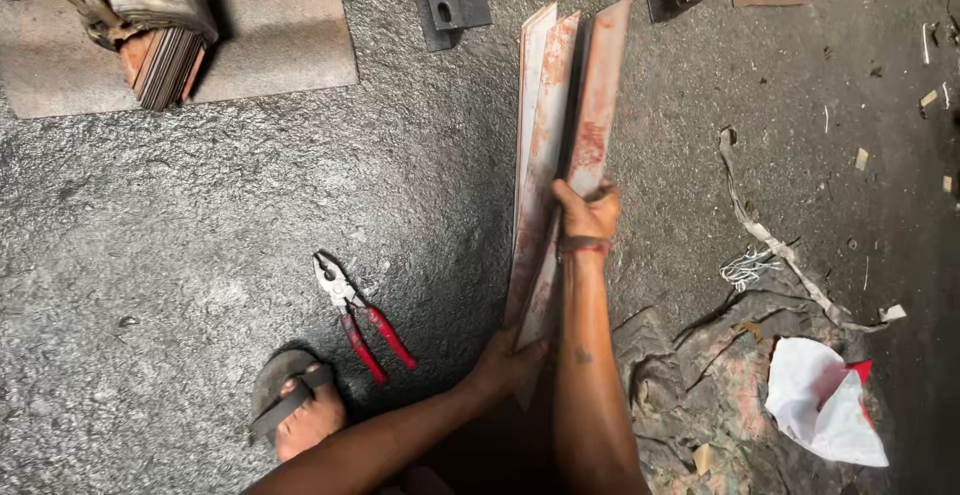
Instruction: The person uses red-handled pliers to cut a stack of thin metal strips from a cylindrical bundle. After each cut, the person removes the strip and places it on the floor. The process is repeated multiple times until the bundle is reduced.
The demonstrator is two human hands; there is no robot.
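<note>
The right hand (588, 213) reaches out over the floor (200, 235) and closes round the far part of a bundle of long thin strips (560, 135), thumb on one side and fingers curled behind, pinching them together near their middle. The left hand (508, 363), lower and nearer the body, is clamped on the bottom end of the same strips, fingers wrapped so I cannot see the tips. The strips stand up off the floor, fanning slightly at the top into three visible leaves; they look like flat sheet-metal lengths, pale with rusty red-brown blotches, stiff enough to hold straight. By my reckoning the person is gathering and squaring the bundle, and what comes next would call for a steady two-handed grip so the leaves do not slide apart. To the left of the strips lie red-handled pliers (355, 317), jaws parted, and beyond them a sandalled foot (298, 405). To the right of the strips sits crumpled paper and rag (700, 385) with a white and red bag (825, 400). Farther off, left of the strips' tips, a wound coil on a stack of laminations (150, 25) rests on a board (290, 35).
</note>
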